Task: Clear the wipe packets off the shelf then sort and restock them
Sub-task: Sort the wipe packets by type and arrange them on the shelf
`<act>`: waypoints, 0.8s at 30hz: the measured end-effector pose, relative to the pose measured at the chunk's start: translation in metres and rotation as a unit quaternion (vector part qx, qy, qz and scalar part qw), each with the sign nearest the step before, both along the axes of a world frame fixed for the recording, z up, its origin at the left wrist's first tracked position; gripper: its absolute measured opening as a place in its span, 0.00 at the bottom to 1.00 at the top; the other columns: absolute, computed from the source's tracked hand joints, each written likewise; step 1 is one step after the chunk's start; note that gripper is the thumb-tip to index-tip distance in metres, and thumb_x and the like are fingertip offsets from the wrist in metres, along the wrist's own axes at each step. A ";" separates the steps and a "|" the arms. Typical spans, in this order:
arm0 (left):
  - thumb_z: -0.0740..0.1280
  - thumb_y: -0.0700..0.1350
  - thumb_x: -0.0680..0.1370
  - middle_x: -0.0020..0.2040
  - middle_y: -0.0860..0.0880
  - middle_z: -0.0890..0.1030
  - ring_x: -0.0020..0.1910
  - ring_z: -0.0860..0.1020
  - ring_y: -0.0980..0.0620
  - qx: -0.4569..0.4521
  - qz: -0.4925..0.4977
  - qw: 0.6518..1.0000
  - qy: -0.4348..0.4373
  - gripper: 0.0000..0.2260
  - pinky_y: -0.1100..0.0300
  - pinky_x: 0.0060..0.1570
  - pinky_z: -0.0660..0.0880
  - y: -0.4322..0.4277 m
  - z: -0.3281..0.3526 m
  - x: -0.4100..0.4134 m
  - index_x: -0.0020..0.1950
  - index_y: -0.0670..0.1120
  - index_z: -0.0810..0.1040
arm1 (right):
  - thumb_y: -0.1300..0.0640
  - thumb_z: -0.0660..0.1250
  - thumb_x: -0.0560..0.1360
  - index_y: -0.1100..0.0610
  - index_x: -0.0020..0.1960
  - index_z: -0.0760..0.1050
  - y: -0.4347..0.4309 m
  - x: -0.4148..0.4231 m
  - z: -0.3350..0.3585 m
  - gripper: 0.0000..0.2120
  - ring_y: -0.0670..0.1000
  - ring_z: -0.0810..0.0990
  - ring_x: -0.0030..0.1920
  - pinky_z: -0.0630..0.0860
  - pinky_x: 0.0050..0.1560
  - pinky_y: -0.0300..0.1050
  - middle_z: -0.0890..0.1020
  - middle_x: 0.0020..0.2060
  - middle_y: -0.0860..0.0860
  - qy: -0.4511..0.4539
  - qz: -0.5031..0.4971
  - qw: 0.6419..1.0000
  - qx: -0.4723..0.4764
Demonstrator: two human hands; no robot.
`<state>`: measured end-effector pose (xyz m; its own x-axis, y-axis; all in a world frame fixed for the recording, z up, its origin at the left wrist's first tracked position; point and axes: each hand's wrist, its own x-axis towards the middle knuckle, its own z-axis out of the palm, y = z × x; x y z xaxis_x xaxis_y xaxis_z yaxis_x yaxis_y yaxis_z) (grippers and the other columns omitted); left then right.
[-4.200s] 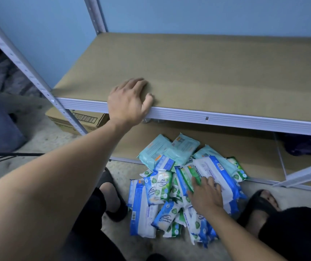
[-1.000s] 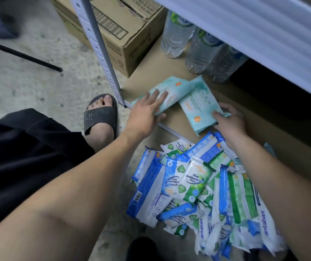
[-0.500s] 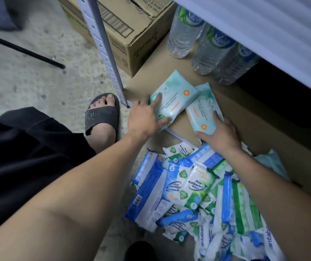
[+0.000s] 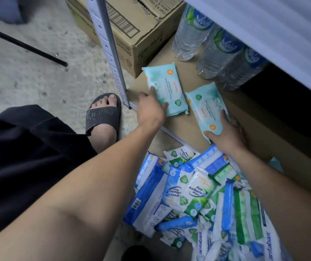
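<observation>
A person's left hand (image 4: 152, 111) lays straight, slightly spread fingers on a pale teal soft-plastic wipe packet (image 4: 165, 87) on the brown bottom shelf board (image 4: 177, 127), apparently squaring it beside a matching teal packet (image 4: 204, 106). The right hand (image 4: 227, 135) flanks that packet's near end; whether it grips or merely presses is unclear. The pairing suggests sorting by brand, while the heap of blue, green and white packets (image 4: 198, 196) waits on the floor.
</observation>
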<state>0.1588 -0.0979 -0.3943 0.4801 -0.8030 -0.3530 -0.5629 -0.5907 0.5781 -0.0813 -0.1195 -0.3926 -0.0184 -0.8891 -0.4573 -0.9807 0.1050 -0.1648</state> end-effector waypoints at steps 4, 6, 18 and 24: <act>0.73 0.47 0.76 0.63 0.42 0.71 0.58 0.75 0.42 -0.050 -0.012 0.997 0.054 0.31 0.55 0.56 0.70 0.012 -0.005 -0.009 0.76 0.47 0.65 | 0.36 0.68 0.74 0.48 0.82 0.47 0.008 0.007 0.000 0.46 0.64 0.66 0.69 0.65 0.68 0.58 0.67 0.69 0.65 0.011 -0.057 0.998 0.006; 0.75 0.49 0.74 0.65 0.43 0.70 0.60 0.74 0.42 -0.063 -0.037 0.997 0.024 0.33 0.52 0.57 0.73 0.016 -0.009 -0.008 0.76 0.47 0.66 | 0.32 0.65 0.73 0.50 0.81 0.50 0.014 0.011 0.004 0.46 0.64 0.65 0.69 0.61 0.68 0.60 0.68 0.68 0.65 0.069 -0.045 0.997 -0.005; 0.60 0.67 0.79 0.83 0.51 0.43 0.81 0.41 0.46 0.032 -0.309 0.942 -0.128 0.36 0.48 0.78 0.53 -0.017 -0.019 0.034 0.82 0.58 0.51 | 0.35 0.64 0.76 0.46 0.82 0.41 0.005 0.020 -0.002 0.45 0.65 0.67 0.68 0.66 0.71 0.58 0.61 0.71 0.62 0.029 -0.017 0.999 0.021; 0.56 0.66 0.81 0.83 0.51 0.44 0.80 0.52 0.48 0.020 -0.255 0.957 -0.138 0.33 0.50 0.75 0.59 -0.003 -0.025 0.019 0.82 0.56 0.50 | 0.38 0.57 0.80 0.64 0.80 0.41 0.013 0.044 -0.002 0.43 0.66 0.61 0.73 0.58 0.71 0.59 0.61 0.73 0.68 0.040 -0.193 0.979 0.049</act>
<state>0.1781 -0.1006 -0.4195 0.1080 -0.9460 -0.3057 -0.9117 -0.2169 0.3489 -0.0370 -0.1070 -0.3951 -0.3832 -0.7605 -0.5242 -0.8742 0.4818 -0.0601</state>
